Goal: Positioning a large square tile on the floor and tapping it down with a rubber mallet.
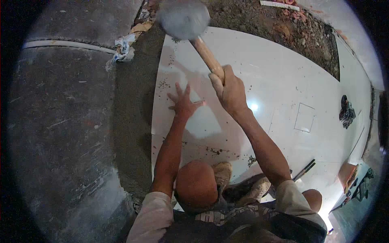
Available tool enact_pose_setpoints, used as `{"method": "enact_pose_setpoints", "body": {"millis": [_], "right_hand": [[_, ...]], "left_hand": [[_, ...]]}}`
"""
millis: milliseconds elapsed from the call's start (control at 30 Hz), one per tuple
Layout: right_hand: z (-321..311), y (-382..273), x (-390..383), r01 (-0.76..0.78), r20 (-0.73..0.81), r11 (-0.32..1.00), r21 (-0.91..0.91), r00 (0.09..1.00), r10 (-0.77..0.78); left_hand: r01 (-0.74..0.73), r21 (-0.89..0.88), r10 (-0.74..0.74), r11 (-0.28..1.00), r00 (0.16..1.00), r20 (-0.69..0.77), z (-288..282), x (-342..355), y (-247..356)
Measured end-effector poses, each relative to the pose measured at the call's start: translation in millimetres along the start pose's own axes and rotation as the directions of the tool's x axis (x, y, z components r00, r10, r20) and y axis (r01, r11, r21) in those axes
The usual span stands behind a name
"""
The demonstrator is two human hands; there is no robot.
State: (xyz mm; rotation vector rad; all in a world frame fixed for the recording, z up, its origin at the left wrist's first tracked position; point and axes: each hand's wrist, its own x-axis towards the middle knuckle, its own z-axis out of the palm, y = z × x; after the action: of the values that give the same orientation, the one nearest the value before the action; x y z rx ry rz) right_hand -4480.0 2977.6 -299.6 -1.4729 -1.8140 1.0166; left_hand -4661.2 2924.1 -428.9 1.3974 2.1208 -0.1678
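Observation:
My right hand [231,90] is wrapped round the wooden handle of a mallet [183,19] and holds it raised over the floor. The mallet's head is wide, round and grey, near the top edge of the view. Lower and to the left, my left hand [184,102] rests on a large white floor tile [227,52] with its fingers spread. Dark crumbs of dirt lie scattered on the tile's glossy surface. Shadows of my arms fall across it.
Dark mortar [133,101] runs along the tile's left edge, beside a grey concrete floor [65,109]. Bare rubble soil [259,24] borders the far side. A black crumpled bag [347,112] and dark-handled tools [304,170] lie on tiles at right. A white pipe [69,43] crosses the concrete.

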Motion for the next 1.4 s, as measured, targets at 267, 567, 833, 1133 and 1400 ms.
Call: {"method": "enact_pose_setpoints", "body": {"millis": [267, 567, 833, 1133, 1400], "right_hand": [[23.6, 62.7, -16.0, -0.224, 0.14, 0.906, -0.36, 0.947, 0.29], [8.3, 146.2, -16.2, -0.286, 0.118, 0.867, -0.408, 0.925, 0.36], [-13.7, 144.7, -77.2, -0.444, 0.15, 0.815, -0.372, 0.838, 0.524], [-66.0, 88.6, -52.5, -0.389, 0.032, 0.904, -0.18, 0.916, 0.4], [-83.0, 182.4, -52.3, -0.47, -0.129, 0.826, -0.31, 0.882, 0.453]], "left_hand": [[0.027, 0.04, -0.03, 0.999, 0.996, 0.081, 12.5, -11.2, -11.6], [-0.088, 0.004, 0.088, 0.996, 0.993, -0.076, 22.1, 16.9, -7.0], [-0.086, 0.102, 0.09, 0.991, 0.996, -0.026, 21.0, 25.8, -12.7], [-0.211, 0.18, 0.191, 0.961, 0.974, 0.123, 20.2, 6.4, 109.2], [-0.187, 0.199, 0.155, 0.962, 0.974, 0.162, 23.7, 6.4, 120.0]]}}
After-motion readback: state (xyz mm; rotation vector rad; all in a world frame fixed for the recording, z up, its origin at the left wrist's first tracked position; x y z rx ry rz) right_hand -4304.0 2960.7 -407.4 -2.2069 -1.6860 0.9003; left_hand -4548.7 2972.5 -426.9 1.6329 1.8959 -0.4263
